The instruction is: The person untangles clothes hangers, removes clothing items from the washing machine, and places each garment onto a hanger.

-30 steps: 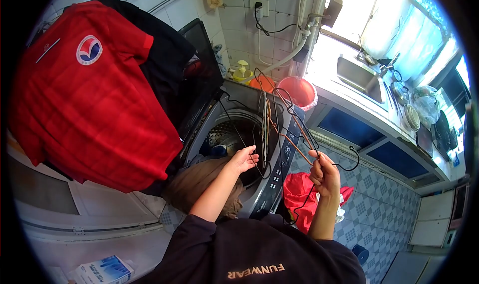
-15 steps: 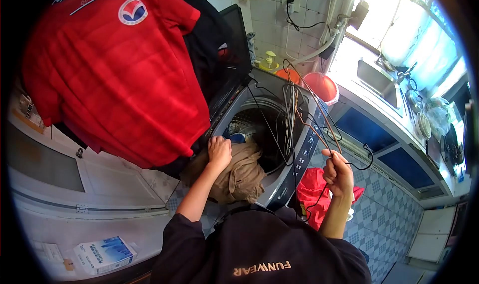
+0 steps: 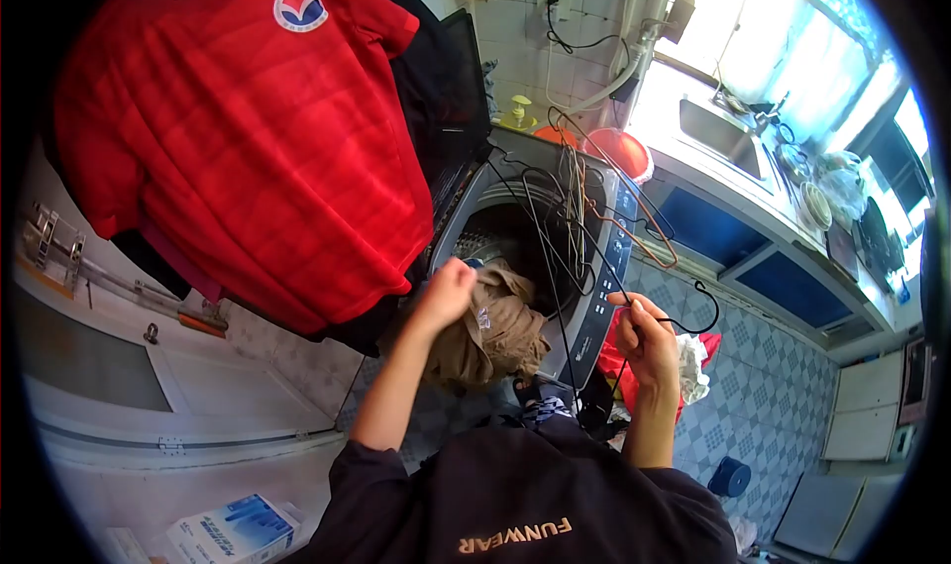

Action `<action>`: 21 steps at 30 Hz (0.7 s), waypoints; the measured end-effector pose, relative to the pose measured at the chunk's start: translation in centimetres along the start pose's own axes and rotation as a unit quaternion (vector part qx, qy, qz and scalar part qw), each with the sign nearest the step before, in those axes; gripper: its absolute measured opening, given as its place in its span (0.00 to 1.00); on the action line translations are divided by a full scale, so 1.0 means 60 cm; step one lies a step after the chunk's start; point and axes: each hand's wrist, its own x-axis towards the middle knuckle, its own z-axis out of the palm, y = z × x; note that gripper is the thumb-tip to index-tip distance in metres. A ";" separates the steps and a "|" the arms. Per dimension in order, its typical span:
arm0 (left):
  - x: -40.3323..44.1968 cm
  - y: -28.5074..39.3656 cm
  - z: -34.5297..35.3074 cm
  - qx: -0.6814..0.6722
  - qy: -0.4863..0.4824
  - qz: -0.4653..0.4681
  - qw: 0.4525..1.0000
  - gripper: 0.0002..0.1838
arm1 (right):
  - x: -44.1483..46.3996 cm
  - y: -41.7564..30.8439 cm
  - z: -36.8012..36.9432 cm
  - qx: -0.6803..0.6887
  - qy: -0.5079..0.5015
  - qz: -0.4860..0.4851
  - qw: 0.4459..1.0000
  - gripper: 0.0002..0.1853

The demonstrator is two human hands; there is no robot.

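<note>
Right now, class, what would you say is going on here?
A person grips a brown garment with the left hand, at the rim of an open top-loading washing machine. The right hand holds a black wire hanger. More wire hangers are bunched by the far rim, and a red short-sleeved shirt hangs to the person's left.

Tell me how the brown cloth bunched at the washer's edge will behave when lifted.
The brown cloth should be floppy, since it slumps in loose folds beside the washer. Lifted, it would probably sag below the left hand, which seems to grip only its upper part. Its weight is harder to judge: dampness doesn't clearly show.
</note>
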 end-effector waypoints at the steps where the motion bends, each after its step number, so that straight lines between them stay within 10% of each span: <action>1: -0.010 0.033 -0.051 -0.181 -0.042 -0.063 0.981 0.06 | -0.006 0.006 0.004 0.000 0.003 -0.003 1.000 0.16; 5: -0.104 0.202 -0.235 -0.430 0.041 0.019 0.902 0.08 | -0.018 0.022 0.048 -0.059 0.030 -0.046 0.997 0.15; 14: -0.231 0.393 -0.412 -0.439 0.089 0.222 0.866 0.13 | -0.013 0.135 0.279 -0.453 0.009 -0.278 0.847 0.22; 21: -0.281 0.364 -0.592 -0.291 0.130 0.225 0.921 0.13 | 0.057 -0.079 0.279 -0.390 0.037 -0.488 0.780 0.07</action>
